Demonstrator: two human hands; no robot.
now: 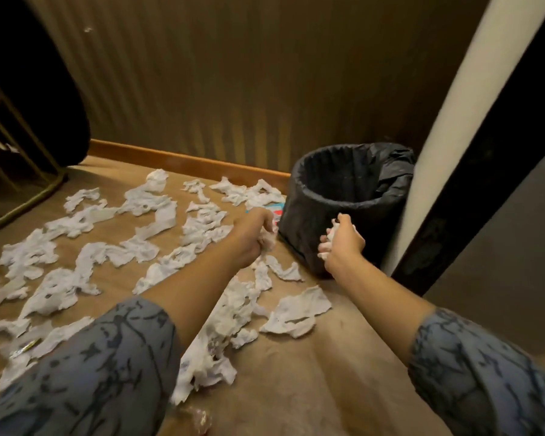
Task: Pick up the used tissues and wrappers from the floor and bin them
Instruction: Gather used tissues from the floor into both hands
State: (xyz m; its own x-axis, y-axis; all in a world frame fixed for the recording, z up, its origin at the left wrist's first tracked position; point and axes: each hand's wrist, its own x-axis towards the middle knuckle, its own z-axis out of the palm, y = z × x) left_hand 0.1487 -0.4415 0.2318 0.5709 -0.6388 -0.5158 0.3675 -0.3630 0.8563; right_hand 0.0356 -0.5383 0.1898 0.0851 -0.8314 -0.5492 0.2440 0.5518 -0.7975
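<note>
Head view: both fists full, bin just ahead in the floor's far right corner.
Left hand and right hand each clench wadded tissue beside its wall, likely bunched for one drop; tissues litter the floor.

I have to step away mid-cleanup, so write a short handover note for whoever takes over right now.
Left hand grips a wad of tissue low over the floor, beside the bin.
Right hand holds another crumpled tissue in front of the bin, not yet over its opening.
Done: nothing visible inside the bin.
Left: drop both wads in, then clear the many tissues across the floor and the coloured wrapper by the bin.
</note>
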